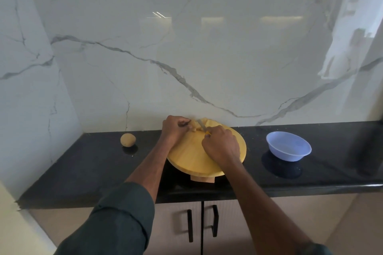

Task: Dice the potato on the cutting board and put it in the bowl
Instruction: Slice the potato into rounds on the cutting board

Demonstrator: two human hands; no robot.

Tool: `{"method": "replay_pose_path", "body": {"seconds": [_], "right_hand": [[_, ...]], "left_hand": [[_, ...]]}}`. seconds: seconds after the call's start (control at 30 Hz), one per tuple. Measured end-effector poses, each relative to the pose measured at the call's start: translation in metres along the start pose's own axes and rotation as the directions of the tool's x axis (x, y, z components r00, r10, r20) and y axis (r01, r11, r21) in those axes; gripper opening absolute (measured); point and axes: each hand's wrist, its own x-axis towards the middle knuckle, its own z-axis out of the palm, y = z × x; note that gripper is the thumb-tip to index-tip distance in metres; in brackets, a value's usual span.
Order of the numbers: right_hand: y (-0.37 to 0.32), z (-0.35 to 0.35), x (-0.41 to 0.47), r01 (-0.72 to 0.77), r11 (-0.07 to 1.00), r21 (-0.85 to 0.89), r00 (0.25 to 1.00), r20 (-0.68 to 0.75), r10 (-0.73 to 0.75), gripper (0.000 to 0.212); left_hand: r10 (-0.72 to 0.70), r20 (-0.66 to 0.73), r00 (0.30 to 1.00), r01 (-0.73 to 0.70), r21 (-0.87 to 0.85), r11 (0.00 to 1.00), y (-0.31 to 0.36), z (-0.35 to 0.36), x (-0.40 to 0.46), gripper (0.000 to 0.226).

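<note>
Both forearms reach in from the bottom edge, the left one in a dark green sleeve [116, 219] rolled above the wrist. Right hand [220, 145] is curled closed around a knife [202, 125] with a yellow handle, of which only a sliver shows at the knuckles; the blade points up and to the left, its edge down among the potato pieces [194, 125]. Left hand [175, 128] has its fingers bent over and pinching the pale cut potato from the left side, steadying it against the blade. How many pieces the potato is in cannot be told; they lie at the far rim of the cutting board [192, 157], close to the wall. That board is round, yellow wood, raised on a short wooden foot [202, 179] that shows under its near edge, and it stands on a black counter [83, 167]. On the counter to the right, well apart from the board, sits a pale blue bowl [289, 146], upright, with no potato visible inside. To the left of the board, apart from it, a whole unpeeled potato [127, 139] rests on the counter. White marble with grey veins [186, 58] backs the counter, and below the counter edge are cabinet doors with two black handles [189, 225].
</note>
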Motion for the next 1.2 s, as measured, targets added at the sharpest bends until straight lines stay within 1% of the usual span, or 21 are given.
{"method": "replay_pose_path", "body": {"seconds": [0.07,0.2,0.33,0.47,0.6,0.77,1.0,1.13,1.2], "right_hand": [[-0.001,0.001,-0.001,0.011,1.000,-0.004,0.999,-0.030,-0.012,0.045],[-0.001,0.004,-0.009,0.113,0.993,-0.040,0.986,-0.122,-0.117,0.042],[-0.001,0.006,-0.012,0.172,0.982,-0.077,0.977,-0.112,-0.180,0.044],[-0.001,0.009,-0.012,0.175,0.977,-0.121,0.977,-0.097,-0.188,0.044],[-0.003,0.009,-0.012,0.175,0.973,-0.147,0.978,-0.085,-0.189,0.043],[-0.005,0.010,-0.013,0.170,0.970,-0.172,0.980,-0.078,-0.186,0.046],[-0.007,0.009,-0.015,0.186,0.966,-0.182,0.977,-0.068,-0.201,0.048],[-0.008,0.010,-0.014,0.181,0.967,-0.180,0.978,-0.069,-0.196,0.049],[-0.008,0.010,-0.014,0.184,0.966,-0.181,0.978,-0.065,-0.198,0.049]], "left_hand": [[0.007,0.001,1.000,-0.007,-0.008,1.000,0.001,0.000,-0.002,0.035],[0.001,-0.007,1.000,-0.001,-0.017,1.000,0.002,0.000,-0.003,0.036],[-0.010,-0.003,1.000,0.010,0.001,1.000,0.003,0.000,-0.002,0.040],[0.001,0.018,1.000,-0.002,0.045,0.999,0.004,0.002,-0.002,0.043],[0.022,0.025,0.999,-0.024,0.080,0.997,0.007,0.003,-0.003,0.033],[0.042,0.027,0.999,-0.045,0.093,0.995,0.006,0.005,-0.003,0.028],[0.050,-0.013,0.999,-0.049,0.072,0.996,0.005,0.002,-0.004,0.021],[0.061,0.008,0.998,-0.061,0.079,0.995,0.004,0.003,-0.002,0.023],[0.060,0.017,0.998,-0.061,0.091,0.994,0.004,0.004,0.000,0.020]]}}
